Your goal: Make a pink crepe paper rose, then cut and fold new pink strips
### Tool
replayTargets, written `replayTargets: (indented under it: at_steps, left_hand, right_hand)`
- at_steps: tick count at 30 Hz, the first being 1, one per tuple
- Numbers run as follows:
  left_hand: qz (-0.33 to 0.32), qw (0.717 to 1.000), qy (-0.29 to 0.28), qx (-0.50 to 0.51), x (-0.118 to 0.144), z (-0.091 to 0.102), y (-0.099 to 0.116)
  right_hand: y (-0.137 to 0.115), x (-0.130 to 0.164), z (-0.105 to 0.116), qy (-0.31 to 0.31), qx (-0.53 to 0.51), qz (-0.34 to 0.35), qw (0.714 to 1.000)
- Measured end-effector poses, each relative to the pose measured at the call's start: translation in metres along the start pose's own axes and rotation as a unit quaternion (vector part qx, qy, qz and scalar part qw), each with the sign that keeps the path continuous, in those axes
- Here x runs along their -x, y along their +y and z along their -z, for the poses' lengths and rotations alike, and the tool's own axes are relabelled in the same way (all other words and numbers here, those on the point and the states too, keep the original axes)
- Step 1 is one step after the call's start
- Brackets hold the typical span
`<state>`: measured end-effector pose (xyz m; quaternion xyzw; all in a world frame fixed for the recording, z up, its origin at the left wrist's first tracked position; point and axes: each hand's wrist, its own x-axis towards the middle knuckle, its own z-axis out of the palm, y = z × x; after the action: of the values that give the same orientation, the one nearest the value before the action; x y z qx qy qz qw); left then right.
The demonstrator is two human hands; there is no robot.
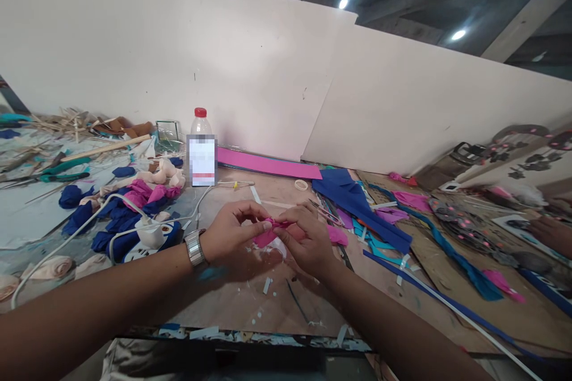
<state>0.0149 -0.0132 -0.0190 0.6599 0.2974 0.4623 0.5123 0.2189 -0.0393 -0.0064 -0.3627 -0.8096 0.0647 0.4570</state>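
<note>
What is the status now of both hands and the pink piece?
Left hand and right hand both pinch pink fabric piece above table. White cable at left, apart. Nothing blocking.

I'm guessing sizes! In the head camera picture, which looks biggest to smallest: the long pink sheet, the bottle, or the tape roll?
1. Long pink sheet
2. Bottle
3. Tape roll
All three sit about equally far back, so this order seems fair.
</note>
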Motion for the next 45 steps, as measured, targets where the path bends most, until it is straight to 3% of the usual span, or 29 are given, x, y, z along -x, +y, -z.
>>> replayTargets:
  at_steps: [17, 31, 45]
  left_hand:
    - [-0.008, 0.999, -0.025, -0.021, 0.0014, 0.0007, 0.0026]
    - [0.032, 0.999, -0.033, 0.029, 0.0017, 0.0006, 0.0039]
    - [-0.020, 0.999, -0.043, -0.005, 0.0007, 0.0004, 0.0037]
  right_hand:
    - [-0.0009, 0.0007, -0.0013, 0.005, -0.012, -0.013, 1.000]
    - [-0.0058, -0.0030, 0.0030, 0.010, 0.008, -0.004, 1.000]
    - [-0.0022, 0.0008, 0.0010, 0.002, 0.018, -0.011, 1.000]
